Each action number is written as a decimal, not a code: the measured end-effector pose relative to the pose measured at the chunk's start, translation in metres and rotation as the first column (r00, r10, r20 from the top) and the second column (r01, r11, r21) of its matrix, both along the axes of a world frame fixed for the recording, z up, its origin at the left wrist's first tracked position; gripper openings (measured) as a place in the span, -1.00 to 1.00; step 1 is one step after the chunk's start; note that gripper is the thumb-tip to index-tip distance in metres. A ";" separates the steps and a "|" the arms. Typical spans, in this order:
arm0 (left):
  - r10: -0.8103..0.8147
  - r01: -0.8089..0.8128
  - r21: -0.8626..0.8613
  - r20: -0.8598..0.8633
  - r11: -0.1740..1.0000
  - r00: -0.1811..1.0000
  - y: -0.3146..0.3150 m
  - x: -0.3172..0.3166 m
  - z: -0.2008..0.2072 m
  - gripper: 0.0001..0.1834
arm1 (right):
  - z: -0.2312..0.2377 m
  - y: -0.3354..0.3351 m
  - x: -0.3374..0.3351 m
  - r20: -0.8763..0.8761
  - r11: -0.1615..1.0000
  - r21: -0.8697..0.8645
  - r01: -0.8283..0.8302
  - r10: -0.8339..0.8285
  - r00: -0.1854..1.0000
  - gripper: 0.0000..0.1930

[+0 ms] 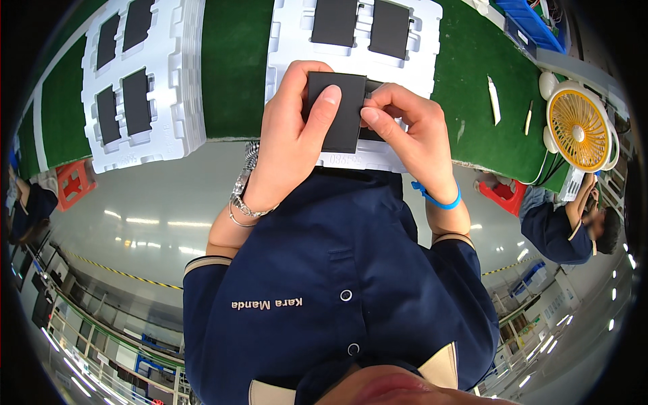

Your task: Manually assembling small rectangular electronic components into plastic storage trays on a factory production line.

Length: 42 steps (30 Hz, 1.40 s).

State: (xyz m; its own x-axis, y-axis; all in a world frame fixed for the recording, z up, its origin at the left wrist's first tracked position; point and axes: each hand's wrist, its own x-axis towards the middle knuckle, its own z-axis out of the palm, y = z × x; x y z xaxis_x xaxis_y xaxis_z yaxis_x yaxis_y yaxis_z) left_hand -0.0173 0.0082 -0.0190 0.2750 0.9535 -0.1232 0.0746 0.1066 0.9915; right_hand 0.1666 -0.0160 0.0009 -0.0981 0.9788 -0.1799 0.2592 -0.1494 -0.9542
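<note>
My left hand point(289, 131) grips a flat black rectangular piece point(345, 125), thumb on its face and fingers behind. The piece is held above the near part of a white moulded tray point(287, 34). At its right edge, my right hand point(417, 128) has thumb and index finger pinched together; a small pale bit shows there, too small to name. Two similar black pieces, a left one point(334, 23) and a right one point(389, 30), lie in the tray's far pockets. Another dark piece shows partly under my right hand.
A stack of white trays point(189, 101) with several black pieces stands to the left on the green work surface point(233, 74). On the right lie a white-handled tool point(494, 101), a thin pen-like tool point(528, 117) and a yellow-white fan point(578, 128). A co-worker point(557, 229) sits at far right.
</note>
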 end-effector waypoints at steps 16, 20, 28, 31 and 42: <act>-0.004 0.010 -0.064 0.092 0.998 0.996 0.002 -0.001 0.001 -0.79 | 0.002 0.001 -0.001 -0.256 0.987 -0.159 -0.025 -0.017 0.966 -0.86; 0.014 -0.005 -0.066 0.137 0.998 0.990 0.001 0.003 -0.001 -0.77 | -0.001 -0.001 -0.002 -0.299 0.986 -0.164 -0.033 -0.018 0.954 -0.85; -0.033 0.049 0.064 -0.230 0.997 0.973 -0.003 -0.001 0.013 -0.74 | 0.007 -0.003 -0.008 0.148 0.995 0.077 -0.059 0.047 0.988 -0.85; -0.039 0.042 0.061 -0.052 0.997 0.998 0.001 -0.002 0.005 -0.73 | 0.001 -0.003 -0.009 -0.114 1.000 -0.011 0.001 -0.002 0.993 -0.85; -0.001 0.014 -0.086 0.150 0.996 0.989 -0.003 0.002 -0.004 -0.72 | -0.011 -0.005 -0.006 -0.318 0.998 -0.067 0.020 -0.040 0.947 -0.89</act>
